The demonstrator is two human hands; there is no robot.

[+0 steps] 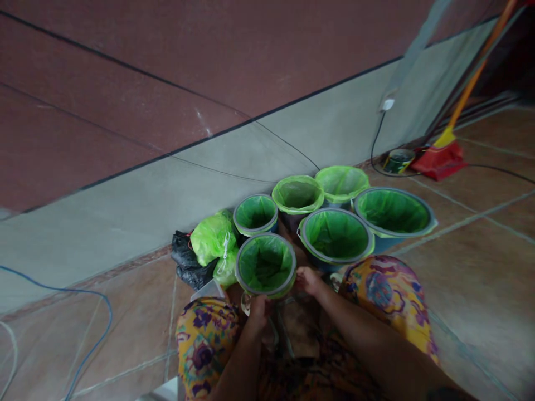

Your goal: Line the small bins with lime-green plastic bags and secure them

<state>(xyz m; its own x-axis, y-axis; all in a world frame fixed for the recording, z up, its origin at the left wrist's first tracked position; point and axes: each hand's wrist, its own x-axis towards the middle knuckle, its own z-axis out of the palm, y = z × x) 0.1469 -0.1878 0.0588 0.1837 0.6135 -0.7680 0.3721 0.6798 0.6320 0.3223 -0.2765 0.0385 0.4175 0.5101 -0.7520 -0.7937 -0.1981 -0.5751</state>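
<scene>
A small trash bin [238, 272] with a grey rim stands between my knees, lined with a green plastic bag [267, 262] folded over its edge. At its near side my left hand [259, 311] is closed on the bin just below the rim. On the right side of the same bin my right hand [307, 279] grips the edge of the bag-covered rim. The fingertips of both hands are partly hidden. Just behind stands another lined bin [256, 214], and a wider lined bin [336, 234] is close to my right hand.
More lined bins [395, 210] stand along the wall. Full green bags [212, 236] and a black bag [190, 259] lie at left. A blue cable [104, 301] crosses the floor. A red dustpan [441, 159] and a dark tin [399, 160] are at far right.
</scene>
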